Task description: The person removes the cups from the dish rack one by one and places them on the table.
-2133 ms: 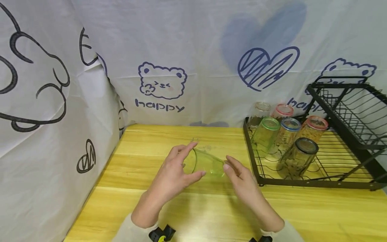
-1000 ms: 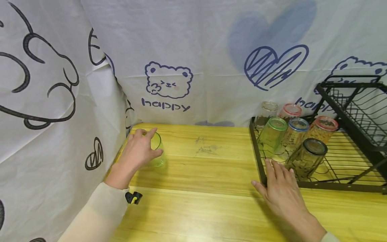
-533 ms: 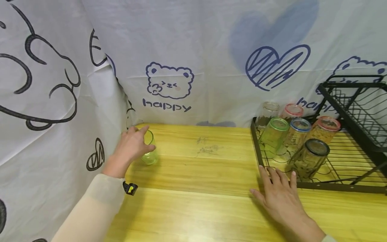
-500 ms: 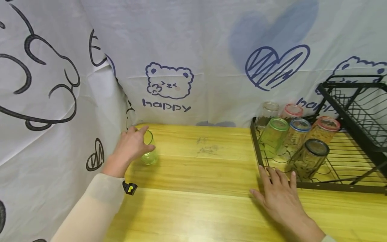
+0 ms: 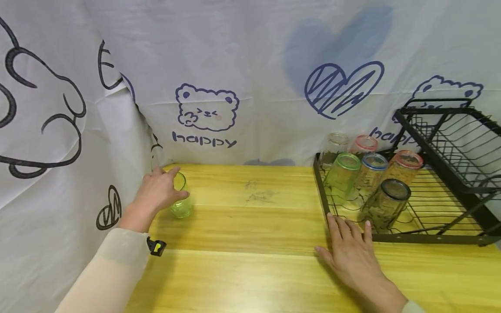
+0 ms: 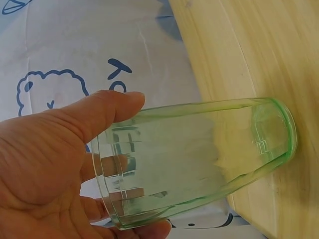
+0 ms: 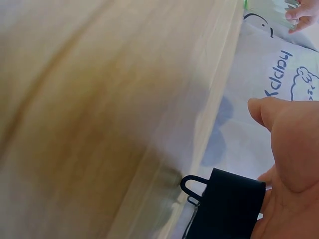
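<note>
A clear green drinking glass [image 5: 181,204] stands upright, mouth up, at the back left of the table. My left hand [image 5: 156,191] grips it near the rim, and in the left wrist view the thumb lies on one side of the glass [image 6: 199,154] and the fingers on the other. Its base appears to rest on the wood. At the right, my right hand [image 5: 354,256] holds nothing; its extended fingers rest at the front left corner of a black dish rack [image 5: 391,238]. In the right wrist view the rack's dark edge [image 7: 227,206] is beside the palm.
Several upside-down glasses stand in the rack, among them a green-rimmed glass [image 5: 342,176], a blue-rimmed glass [image 5: 368,176] and a dark glass [image 5: 385,208]. A raised wire tier [image 5: 465,148] hangs over the rack's right side. A printed white cloth [image 5: 250,87] borders the table's back and left.
Both hands held the green glass tilted mid-table; my left hand has carried it to the back left, where it stands upright. My right hand has let go and moved to the rack's corner.
</note>
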The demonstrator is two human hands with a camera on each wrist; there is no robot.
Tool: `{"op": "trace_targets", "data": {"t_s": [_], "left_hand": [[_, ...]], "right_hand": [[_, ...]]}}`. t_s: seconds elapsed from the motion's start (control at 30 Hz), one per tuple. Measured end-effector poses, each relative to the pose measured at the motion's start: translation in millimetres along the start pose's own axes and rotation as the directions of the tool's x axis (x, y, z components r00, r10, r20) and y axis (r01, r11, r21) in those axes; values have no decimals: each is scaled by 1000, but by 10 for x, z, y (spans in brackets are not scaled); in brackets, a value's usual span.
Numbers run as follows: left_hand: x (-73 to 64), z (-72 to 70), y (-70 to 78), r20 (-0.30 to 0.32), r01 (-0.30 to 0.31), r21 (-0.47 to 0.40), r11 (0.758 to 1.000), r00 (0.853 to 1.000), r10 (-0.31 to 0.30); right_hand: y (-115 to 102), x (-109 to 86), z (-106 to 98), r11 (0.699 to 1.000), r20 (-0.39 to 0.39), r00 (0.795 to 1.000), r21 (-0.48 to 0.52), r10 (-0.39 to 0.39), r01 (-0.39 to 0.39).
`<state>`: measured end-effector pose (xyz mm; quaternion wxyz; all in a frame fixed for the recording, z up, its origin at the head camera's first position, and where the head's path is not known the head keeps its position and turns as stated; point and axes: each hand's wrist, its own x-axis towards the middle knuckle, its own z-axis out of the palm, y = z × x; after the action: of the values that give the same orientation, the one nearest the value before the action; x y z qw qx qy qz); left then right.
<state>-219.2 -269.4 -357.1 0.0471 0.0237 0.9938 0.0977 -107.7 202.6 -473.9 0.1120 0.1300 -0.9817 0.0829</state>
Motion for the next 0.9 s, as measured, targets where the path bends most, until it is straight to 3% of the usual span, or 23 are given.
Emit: {"op": "trace_targets", "data": {"t_s": [0.47,0.9], "left_hand": [[64,22,-78,15,17,-31,999,1000,-16],[61,23,-71,10,9,10,1000,1000,-10]], "right_hand": [[4,-3,13,1000,-4,1000,-19,4,-4],[9,-5,32,1000,-32,999,-18,-5,4]]}}
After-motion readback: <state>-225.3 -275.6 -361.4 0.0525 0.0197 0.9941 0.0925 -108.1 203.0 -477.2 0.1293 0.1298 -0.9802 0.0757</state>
